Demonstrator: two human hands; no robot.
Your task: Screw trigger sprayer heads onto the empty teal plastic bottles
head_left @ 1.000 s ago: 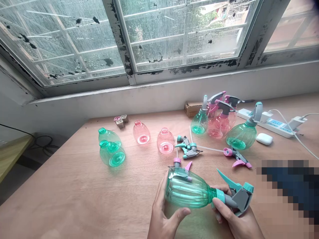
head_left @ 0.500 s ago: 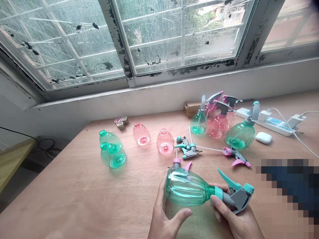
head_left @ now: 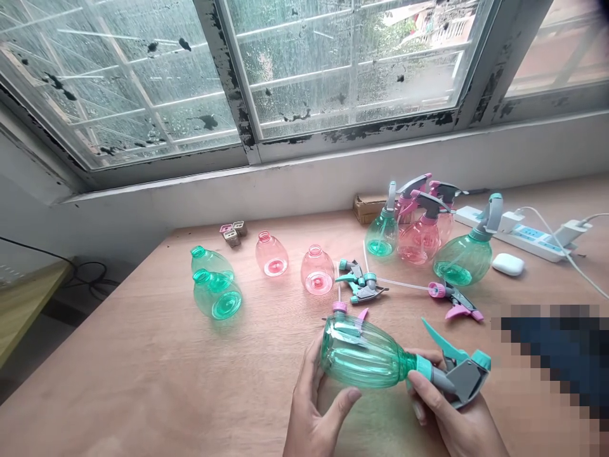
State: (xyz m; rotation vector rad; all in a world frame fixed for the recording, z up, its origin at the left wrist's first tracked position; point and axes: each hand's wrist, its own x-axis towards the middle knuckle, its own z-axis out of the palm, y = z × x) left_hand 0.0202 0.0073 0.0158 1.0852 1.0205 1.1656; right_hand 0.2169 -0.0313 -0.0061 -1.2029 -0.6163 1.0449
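A green spray bottle lies sideways above the table, its ribbed body pointing left. My right hand is closed round its neck, just under the turquoise and grey trigger head. At the bottle's base, my left hand is cupped with the fingers behind it and the thumb spread away; how firmly those fingers touch is hidden. Through the green plastic shows part of a pink and grey trigger head. Just beyond lie turquoise and grey trigger heads and another pink one.
Two green bottles without heads stand at left, near two pink ones. Several headed spray bottles stand at back right, by a cardboard box, a power strip and a white case. Small blocks sit far left.
Both hands and the green spray bottle have shifted slightly right in view, along with the whole scene. My left thumb has drawn a little away from the bottle.
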